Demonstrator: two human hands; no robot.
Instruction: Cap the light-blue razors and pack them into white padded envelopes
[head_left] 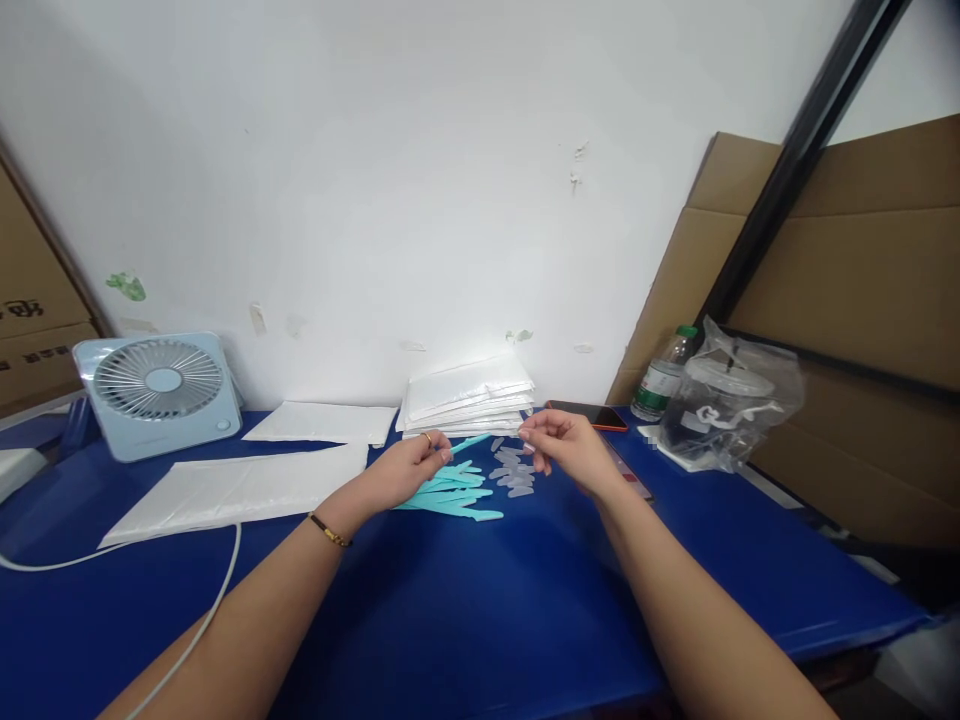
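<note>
My left hand (pixel 409 468) pinches one teal plastic stick (pixel 471 442) by its lower end, its tip raised toward my right hand. My right hand (pixel 564 447) holds a small clear cap (pixel 527 438) between thumb and fingers, close to the stick's tip. Under the hands, on the blue table (pixel 465 610), lies a pile of several teal sticks (pixel 454 492) and a cluster of small translucent caps (pixel 512 470).
A stack of white pouches (pixel 466 397) sits behind the hands, with flat white bags (pixel 232 490) to the left. A light-blue desk fan (pixel 159 392) and white cable (pixel 202 610) are at left. A phone (pixel 589 413), a bottle (pixel 661 377) and a bagged cup (pixel 731 400) stand at right, before cardboard.
</note>
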